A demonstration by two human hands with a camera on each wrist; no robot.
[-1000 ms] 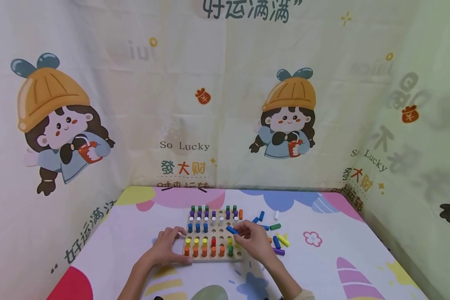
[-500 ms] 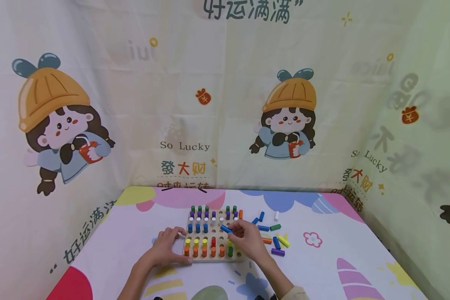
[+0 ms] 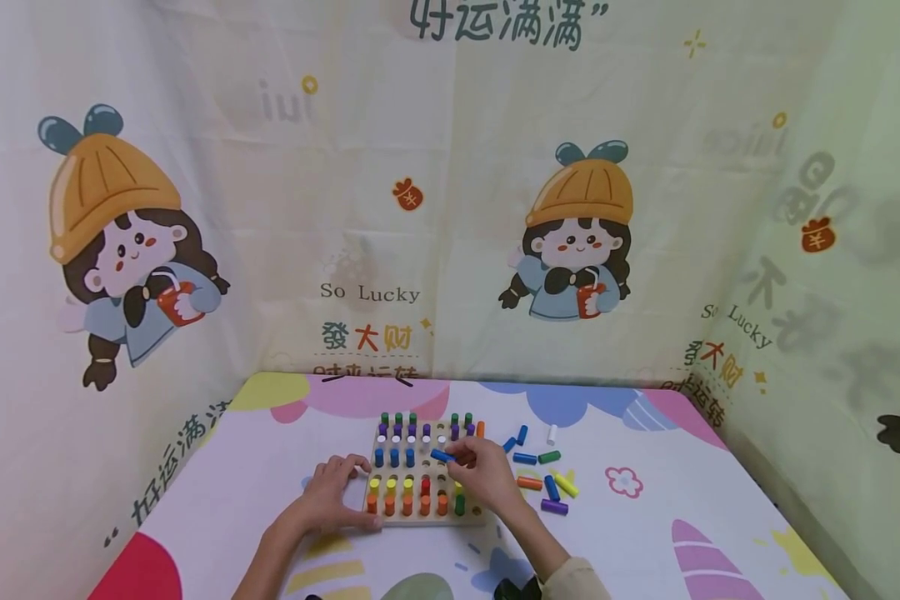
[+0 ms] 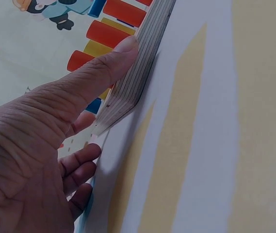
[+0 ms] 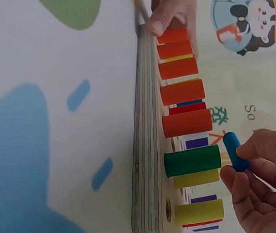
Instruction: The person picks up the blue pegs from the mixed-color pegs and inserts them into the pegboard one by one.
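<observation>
The wooden pegboard (image 3: 435, 522) carries rows of coloured pegs. At its left end, my left hand (image 3: 328, 498) grips the board, thumb on the front corner and index finger along the left side. In the left wrist view the thumb (image 4: 121, 56) lies over the board's layered edge, near orange pegs (image 4: 109, 33). My right hand (image 3: 487, 477) pinches a blue peg (image 3: 442, 456) between thumb and fingers, above the board's middle. That peg is tilted, just right of three standing blue pegs (image 3: 394, 457). Bare holes show beneath the right hand.
Loose pegs lie right of the board: an orange peg (image 3: 529, 482), a purple peg (image 3: 554, 507), a yellow peg (image 3: 566, 485), a green peg (image 3: 549, 457), a white peg (image 3: 552, 434) and several blue ones. A printed cloth (image 3: 622, 533) covers the table; printed curtains (image 3: 465, 250) surround it.
My right hand has moved left over the board with the blue peg, towards the standing blue pegs. My left hand keeps its place on the board.
</observation>
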